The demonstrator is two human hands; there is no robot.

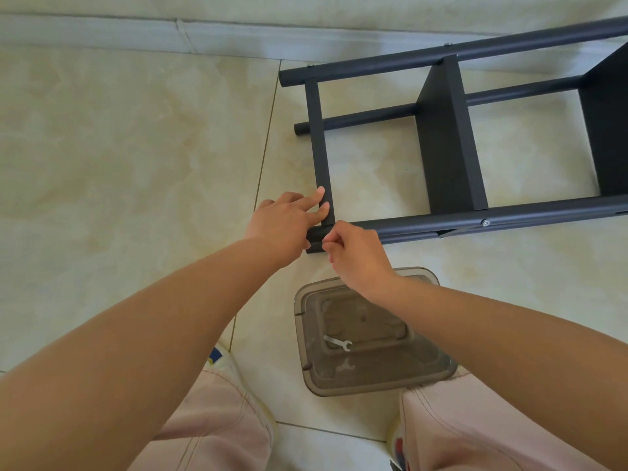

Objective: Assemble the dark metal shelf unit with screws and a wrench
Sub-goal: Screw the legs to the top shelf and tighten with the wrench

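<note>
The dark metal shelf unit lies on its side on the tiled floor, its poles running to the right. My left hand rests with straight fingers on the end crossbar, close to the corner where it meets the near pole. My right hand sits at that same corner with fingers curled, fingertips pinched together at the pole's end; what they pinch is too small to see. A silver screw head shows further along the near pole. A small silver wrench lies in the container below.
A clear grey plastic container stands on the floor between my knees, just under my right wrist. Light trousers and shoes fill the bottom edge. A pale skirting board runs along the wall at the top.
</note>
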